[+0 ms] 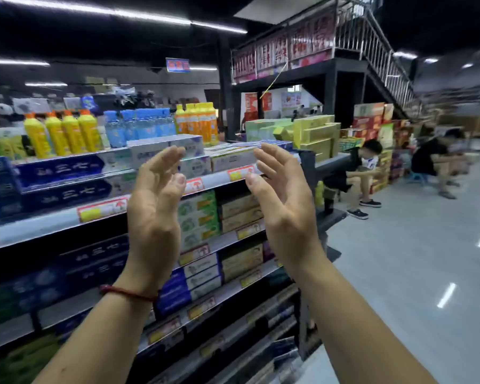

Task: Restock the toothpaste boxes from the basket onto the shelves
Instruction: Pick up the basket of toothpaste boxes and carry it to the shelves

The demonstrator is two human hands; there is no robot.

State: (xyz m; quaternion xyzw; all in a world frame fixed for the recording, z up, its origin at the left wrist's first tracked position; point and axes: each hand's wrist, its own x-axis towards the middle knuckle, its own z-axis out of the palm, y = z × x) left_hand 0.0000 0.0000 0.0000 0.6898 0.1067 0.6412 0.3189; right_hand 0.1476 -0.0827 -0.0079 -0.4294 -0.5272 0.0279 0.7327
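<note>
Toothpaste boxes (161, 153) lie stacked on the top shelf (39, 227). In front of that shelf the left hand (155, 206) and right hand (283, 200) hover released, palms facing each other, grasping nothing.

Thin red cord bracelet (128, 293) circles your left wrist. Your left hand (153, 214) and right hand (286, 206) are bare; forearms (100, 342) bare to the frame edge.

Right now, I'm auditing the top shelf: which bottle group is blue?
The middle group, blue-capped; the bottles to its left are yellow with orange caps, those to its right orange-labelled with yellow caps.
</note>
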